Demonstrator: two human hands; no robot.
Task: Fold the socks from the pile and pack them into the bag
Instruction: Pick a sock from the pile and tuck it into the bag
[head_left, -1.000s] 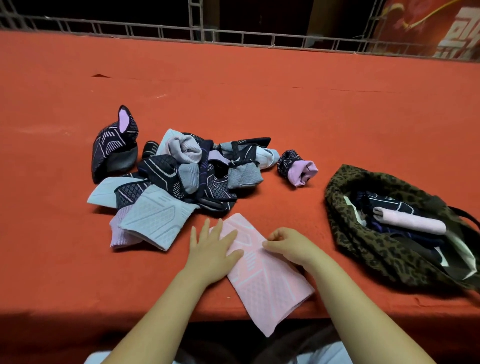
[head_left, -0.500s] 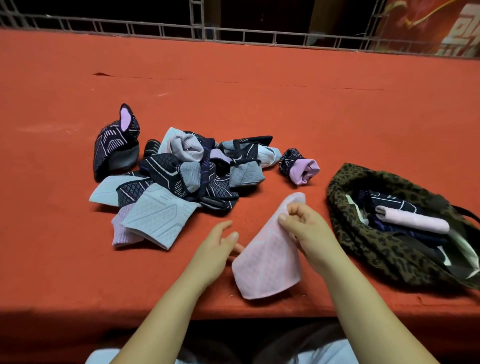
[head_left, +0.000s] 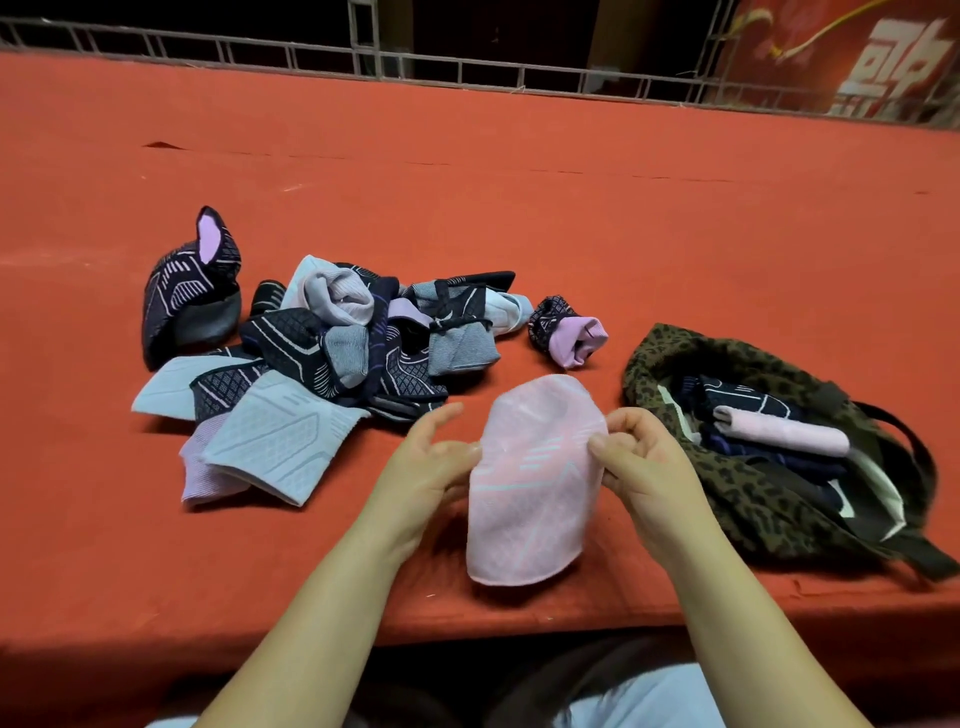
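Pink sock (head_left: 530, 483) hangs pinched between left hand (head_left: 431, 467) and right hand (head_left: 639, 462).

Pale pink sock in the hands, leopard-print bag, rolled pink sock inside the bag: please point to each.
pale pink sock (head_left: 524, 499), head view, middle of the fabric.
leopard-print bag (head_left: 737, 499), head view, near wall.
rolled pink sock (head_left: 779, 431), head view, middle of the roll.

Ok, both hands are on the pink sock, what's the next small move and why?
Probably carry the pink sock right and tuck it into the leopard bag. It already looks doubled over, the left hand and right hand pinch its sides, and the bag lies open beside it with folded socks inside.
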